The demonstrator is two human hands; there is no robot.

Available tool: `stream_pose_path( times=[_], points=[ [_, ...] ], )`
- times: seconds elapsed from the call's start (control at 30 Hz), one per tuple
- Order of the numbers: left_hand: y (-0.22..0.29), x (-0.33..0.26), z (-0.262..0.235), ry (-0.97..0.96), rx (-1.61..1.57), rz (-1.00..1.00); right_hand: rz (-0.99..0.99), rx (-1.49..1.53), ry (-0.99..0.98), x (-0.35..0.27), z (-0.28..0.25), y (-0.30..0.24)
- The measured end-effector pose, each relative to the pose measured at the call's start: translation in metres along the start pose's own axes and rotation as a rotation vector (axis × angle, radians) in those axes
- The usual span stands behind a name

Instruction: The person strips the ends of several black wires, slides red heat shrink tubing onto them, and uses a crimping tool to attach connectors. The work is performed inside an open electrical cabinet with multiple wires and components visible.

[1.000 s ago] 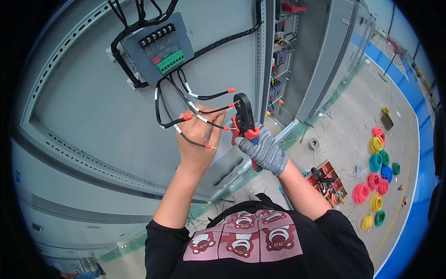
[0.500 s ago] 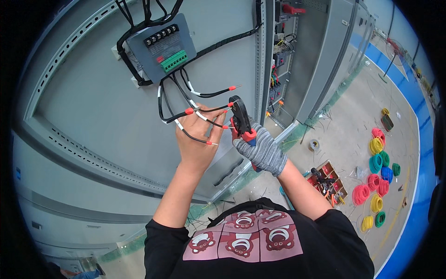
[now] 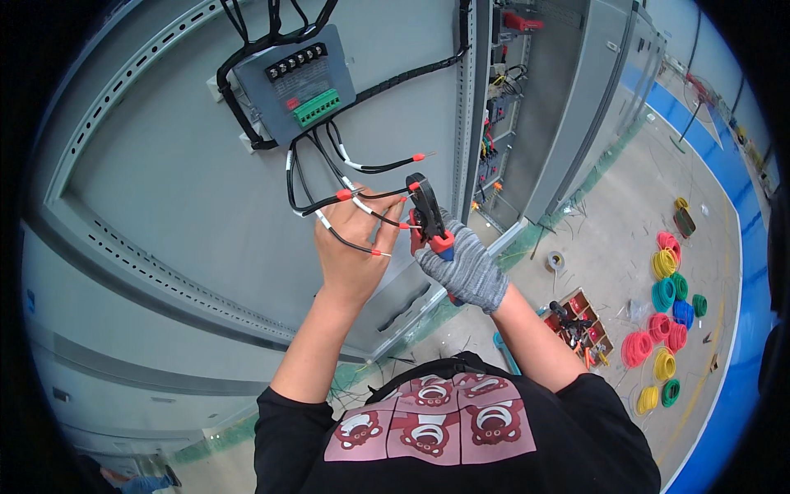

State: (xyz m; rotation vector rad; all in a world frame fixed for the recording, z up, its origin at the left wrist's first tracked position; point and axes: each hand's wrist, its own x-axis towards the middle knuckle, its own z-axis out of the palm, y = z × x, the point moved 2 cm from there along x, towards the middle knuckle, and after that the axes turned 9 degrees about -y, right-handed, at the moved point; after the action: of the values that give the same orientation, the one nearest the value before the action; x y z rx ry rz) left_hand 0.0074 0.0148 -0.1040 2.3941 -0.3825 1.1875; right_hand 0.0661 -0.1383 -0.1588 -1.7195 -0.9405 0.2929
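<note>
My bare left hand [image 3: 352,247] pinches a black wire [image 3: 383,196] tipped with a red ferrule. In my gloved right hand [image 3: 467,267] is a crimping tool [image 3: 428,212] with red and blue handles. Its black head is at the ferrule end of the wire; whether the jaws are closed on it I cannot tell. Several other black wires with white sleeves and red ferrules [image 3: 344,195] fan out around my left fingers. They hang from below a grey module [image 3: 290,86] with a green terminal block [image 3: 317,108], mounted on the grey cabinet door.
At right stands an open cabinet [image 3: 502,107] with wired components inside. On the floor are a parts box [image 3: 605,337] with tools, a roll of tape [image 3: 556,261] and several coils of coloured wire [image 3: 637,349]. Wire scraps lie scattered about.
The module and door sit slightly farther right and lower in the picture. Both hands keep nearly the same pose, and the crimping tool stays at the wire end.
</note>
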Motion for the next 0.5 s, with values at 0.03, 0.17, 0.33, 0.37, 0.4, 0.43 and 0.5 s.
stream_pose_path(
  times=[0.03,0.17,0.33,0.37,0.4,0.43,0.5],
  points=[
    [-0.0001,0.0003,0.0001,0.003,-0.010,0.005,0.001,0.013,0.001,-0.0002,0.0000,0.0005],
    [-0.0004,0.0001,-0.0001,0.003,-0.020,0.003,-0.016,0.038,-0.001,-0.0005,0.0005,0.0012],
    [-0.0001,0.0012,-0.0007,-0.006,-0.029,0.014,0.026,-0.001,-0.075,0.0027,-0.0010,-0.0029],
    [-0.0004,0.0015,-0.0007,0.002,-0.025,0.021,0.015,-0.017,-0.082,0.0028,-0.0004,-0.0042],
    [-0.0009,0.0016,-0.0005,0.009,-0.022,0.028,0.004,-0.032,-0.088,0.0031,0.0002,-0.0050],
    [-0.0010,0.0015,-0.0004,0.015,-0.018,0.036,-0.004,-0.029,-0.089,0.0033,0.0010,-0.0049],
    [0.0008,0.0020,-0.0011,0.007,-0.026,0.019,-0.021,-0.022,-0.091,0.0039,0.0025,-0.0034]
  ],
)
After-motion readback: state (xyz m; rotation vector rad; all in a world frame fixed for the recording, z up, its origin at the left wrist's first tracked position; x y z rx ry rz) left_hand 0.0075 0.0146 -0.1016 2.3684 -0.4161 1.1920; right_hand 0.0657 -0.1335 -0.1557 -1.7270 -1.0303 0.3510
